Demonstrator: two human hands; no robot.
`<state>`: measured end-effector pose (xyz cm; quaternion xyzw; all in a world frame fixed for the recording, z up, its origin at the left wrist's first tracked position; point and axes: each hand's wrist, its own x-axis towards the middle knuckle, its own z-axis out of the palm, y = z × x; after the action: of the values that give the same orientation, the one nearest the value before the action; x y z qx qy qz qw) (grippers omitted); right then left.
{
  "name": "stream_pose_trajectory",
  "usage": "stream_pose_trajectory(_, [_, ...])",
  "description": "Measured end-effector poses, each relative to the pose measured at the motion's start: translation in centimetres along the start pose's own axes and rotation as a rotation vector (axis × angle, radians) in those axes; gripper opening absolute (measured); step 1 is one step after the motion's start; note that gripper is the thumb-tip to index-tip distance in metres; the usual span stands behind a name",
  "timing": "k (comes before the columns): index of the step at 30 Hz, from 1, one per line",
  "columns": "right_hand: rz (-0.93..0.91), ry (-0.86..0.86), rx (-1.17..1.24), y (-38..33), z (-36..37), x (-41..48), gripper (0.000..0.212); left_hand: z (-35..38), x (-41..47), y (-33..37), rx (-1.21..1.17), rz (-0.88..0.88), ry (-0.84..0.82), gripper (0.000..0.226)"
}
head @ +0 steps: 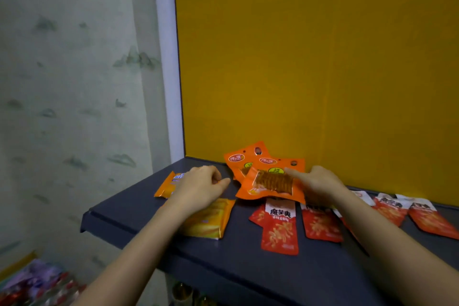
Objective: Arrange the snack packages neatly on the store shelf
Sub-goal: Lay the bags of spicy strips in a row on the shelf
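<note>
On the dark shelf [139, 208], the right hand [315, 181] is pinching the top orange packet [270, 185] at twelve o'clock; the left hand [201, 185] is hovering loosely curled, holding nothing. Tugging risks scattering the loose pile beneath.

Red packets [433, 218] cut off at right edge, print blurred.

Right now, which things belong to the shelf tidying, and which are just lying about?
In the job:
orange packets
red packets
yellow packets
dark shelf
left hand
right hand

Lying about:
goods on the lower shelf
patterned wall
</note>
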<state>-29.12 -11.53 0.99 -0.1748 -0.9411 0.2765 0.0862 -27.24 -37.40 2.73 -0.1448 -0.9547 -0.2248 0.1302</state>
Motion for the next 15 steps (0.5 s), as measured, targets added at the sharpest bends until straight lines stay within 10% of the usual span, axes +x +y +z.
stream_pose_trajectory(15, [-0.126, 0.302, 0.418, 1.2, -1.5, 2.7, 0.012, 4.2, 11.7, -1.1, -0.465, -0.178, -0.320, 0.039])
